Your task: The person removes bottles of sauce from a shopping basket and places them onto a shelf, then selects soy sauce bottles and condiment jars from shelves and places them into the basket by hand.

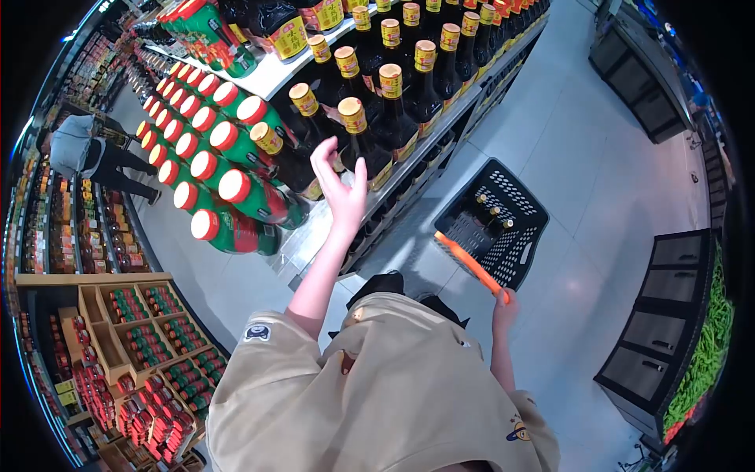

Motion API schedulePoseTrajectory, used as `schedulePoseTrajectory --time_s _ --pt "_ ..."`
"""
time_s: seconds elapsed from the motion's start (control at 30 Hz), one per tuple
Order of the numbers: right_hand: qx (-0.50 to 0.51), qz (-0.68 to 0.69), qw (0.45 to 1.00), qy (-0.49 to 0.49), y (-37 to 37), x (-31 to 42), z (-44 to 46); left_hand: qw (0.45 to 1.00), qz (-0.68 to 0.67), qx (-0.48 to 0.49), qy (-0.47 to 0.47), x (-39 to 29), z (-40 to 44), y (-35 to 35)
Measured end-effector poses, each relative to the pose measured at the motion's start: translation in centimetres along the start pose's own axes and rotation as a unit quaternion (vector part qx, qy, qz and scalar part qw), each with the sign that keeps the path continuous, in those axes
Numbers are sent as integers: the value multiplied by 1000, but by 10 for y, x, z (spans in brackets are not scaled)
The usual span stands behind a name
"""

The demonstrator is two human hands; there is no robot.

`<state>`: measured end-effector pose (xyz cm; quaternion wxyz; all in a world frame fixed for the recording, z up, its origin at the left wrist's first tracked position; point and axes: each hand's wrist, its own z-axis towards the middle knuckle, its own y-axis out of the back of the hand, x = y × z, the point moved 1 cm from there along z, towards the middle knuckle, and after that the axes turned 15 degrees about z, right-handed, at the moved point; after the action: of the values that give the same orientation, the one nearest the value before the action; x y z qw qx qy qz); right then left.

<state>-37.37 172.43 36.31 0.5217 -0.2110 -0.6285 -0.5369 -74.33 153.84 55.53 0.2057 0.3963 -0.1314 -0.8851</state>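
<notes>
The left hand [340, 185], fingers parted, curves beside a dark bottle [366, 153] at the front of the shelf [314, 236] (whether it touches, I cannot tell). The right hand [506, 308] grips an orange handle [472, 263]; right of the shelf sits a black basket [519, 256] with bottles [495, 214] inside. Red-capped green bottles [255, 189] fill the shelf's left end.

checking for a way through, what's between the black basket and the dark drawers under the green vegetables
The head view shows bare, pale tiled floor between the black basket and the dark drawers.
</notes>
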Motion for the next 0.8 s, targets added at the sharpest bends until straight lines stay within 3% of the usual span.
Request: schedulePoseTrajectory --time_s 0.1,0.2,0.27,0.63,0.8 --pt "-20 -5 998 52 1 -11 19 999 -26 34 -12 11 26 -8" --pt "27 -12 1000 6 2 -9 32 994 -58 96 -1 18 36 -23" --pt "27 38 999 -14 4 1 38 976 -155 154 5 25 42 -35" --pt "52 46 997 -41 3 2 45 966 -222 130 -37 36 48 -55" --pt "46 54 995 -74 3 1 45 961 -226 137 -87 1 56 -19"
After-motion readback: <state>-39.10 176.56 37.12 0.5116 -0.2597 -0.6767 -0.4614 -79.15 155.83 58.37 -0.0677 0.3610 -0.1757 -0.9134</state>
